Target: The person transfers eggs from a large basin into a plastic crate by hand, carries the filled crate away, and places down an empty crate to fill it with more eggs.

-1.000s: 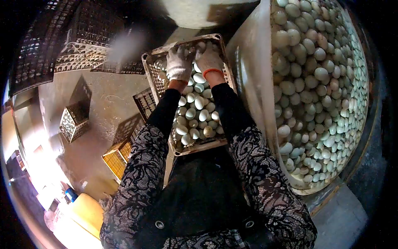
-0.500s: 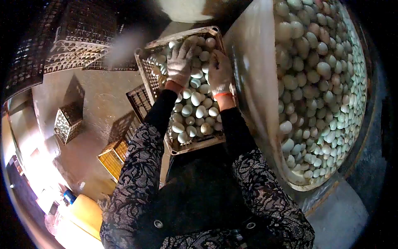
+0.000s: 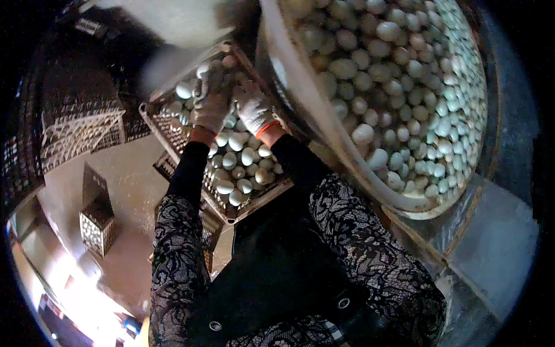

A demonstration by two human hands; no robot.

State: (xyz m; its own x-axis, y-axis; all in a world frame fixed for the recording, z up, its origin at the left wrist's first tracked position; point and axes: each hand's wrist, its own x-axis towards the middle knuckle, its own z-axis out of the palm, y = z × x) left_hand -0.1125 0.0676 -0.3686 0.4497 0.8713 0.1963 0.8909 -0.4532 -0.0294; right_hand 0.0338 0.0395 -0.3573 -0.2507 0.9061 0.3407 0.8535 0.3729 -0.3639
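Note:
Both my hands, in pale work gloves with orange cuffs, rest on eggs inside a plastic crate (image 3: 263, 201) in front of me. My left hand (image 3: 210, 107) lies over the eggs left of the crate's middle, its fingers stretched toward the far end and somewhat blurred. Close beside it, my right hand (image 3: 252, 109) reaches up and left with extended fingers. Whether any egg is under the fingers is hidden. Whitish and pale green eggs (image 3: 235, 141) fill the near part of the crate, and a few more show beyond my hands.
A large pale tub (image 3: 352, 159) full of eggs (image 3: 404, 107) stands to the right of the crate. Stacked lattice crates (image 3: 87, 133) are at the left, and a smaller crate of eggs (image 3: 95, 234) sits on the floor. Behind the crate is a pale rounded surface (image 3: 179, 23).
My view has turned, so the crate appears tilted and farther left. My right hand has come closer to my left, and its fingers now point up and left.

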